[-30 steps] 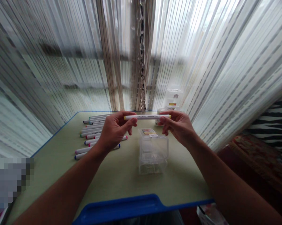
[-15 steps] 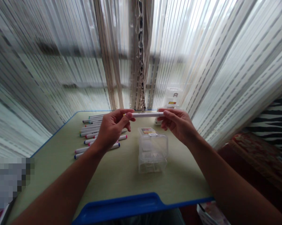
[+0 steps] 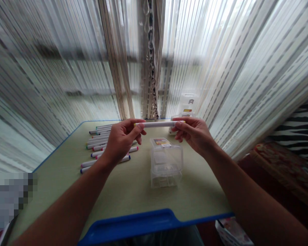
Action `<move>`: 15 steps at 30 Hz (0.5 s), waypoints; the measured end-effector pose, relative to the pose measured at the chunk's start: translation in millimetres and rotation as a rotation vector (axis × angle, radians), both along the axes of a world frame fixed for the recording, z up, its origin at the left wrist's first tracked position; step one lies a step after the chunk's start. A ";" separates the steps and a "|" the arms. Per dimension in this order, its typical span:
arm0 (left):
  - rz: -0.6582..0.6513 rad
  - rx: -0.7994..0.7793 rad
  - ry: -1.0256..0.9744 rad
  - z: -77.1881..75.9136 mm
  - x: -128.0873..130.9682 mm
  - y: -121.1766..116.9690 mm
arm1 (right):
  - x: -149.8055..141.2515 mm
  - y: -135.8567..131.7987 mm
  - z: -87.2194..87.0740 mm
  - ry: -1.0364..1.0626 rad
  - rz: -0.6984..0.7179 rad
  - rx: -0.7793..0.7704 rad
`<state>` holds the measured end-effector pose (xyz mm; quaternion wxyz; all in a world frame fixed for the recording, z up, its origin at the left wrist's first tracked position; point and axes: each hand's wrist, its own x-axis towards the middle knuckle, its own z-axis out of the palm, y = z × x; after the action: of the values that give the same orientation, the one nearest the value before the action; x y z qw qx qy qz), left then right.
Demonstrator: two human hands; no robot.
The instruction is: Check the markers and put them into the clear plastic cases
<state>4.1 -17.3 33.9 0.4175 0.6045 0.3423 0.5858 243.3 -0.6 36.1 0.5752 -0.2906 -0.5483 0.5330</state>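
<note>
A white marker [image 3: 157, 124] with yellow ends is held level above the table between both hands. My left hand [image 3: 123, 138] pinches its left end with thumb and fingers. My right hand [image 3: 193, 133] pinches its right end the same way. Just below the marker stands a clear plastic box [image 3: 166, 162] with a small coloured label on top; neither hand touches it. Several white markers [image 3: 102, 148] with coloured caps lie in a row on the table under and left of my left hand.
The green table has a blue rim [image 3: 133, 223] at its near edge. Striped sheer curtains [image 3: 67, 68] hang close behind it. A second clear box [image 3: 188, 109] stands at the back right. A zebra-patterned cushion [image 3: 305, 130] lies at the right.
The marker and both hands have risen slightly and drifted left in view; my fingers have shifted a little along its ends. The grip is unchanged.
</note>
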 end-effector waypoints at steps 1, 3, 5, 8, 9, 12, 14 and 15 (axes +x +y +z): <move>0.005 0.006 0.008 -0.1 0.3 -0.2 | -0.4 0.0 -0.4 -0.008 -0.001 0.006; 0.015 0.013 0.024 0.1 1.0 -1.1 | -0.9 0.3 -1.8 -0.021 0.002 0.018; 0.020 0.016 0.038 0.4 1.8 -2.0 | -1.1 0.8 -3.7 -0.029 0.006 0.035; 0.015 0.026 0.064 0.4 2.7 -2.6 | -1.2 1.3 -6.6 -0.041 0.010 0.069; 0.016 0.029 0.077 0.2 3.0 -2.6 | -1.4 1.3 -7.3 -0.048 0.008 0.080; 0.021 0.027 0.116 -0.8 3.2 -2.4 | -2.3 0.7 -7.9 -0.077 -0.009 0.094; 0.020 0.023 0.128 -1.4 2.8 -2.1 | -2.8 0.2 -7.4 -0.092 -0.021 0.088; 0.019 0.021 0.123 -1.6 2.4 -2.0 | -3.0 -0.1 -6.9 -0.095 -0.024 0.081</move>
<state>6.5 -19.3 32.3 0.3837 0.6404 0.3671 0.5548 240.4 -0.7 29.2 0.5661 -0.2988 -0.5925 0.4890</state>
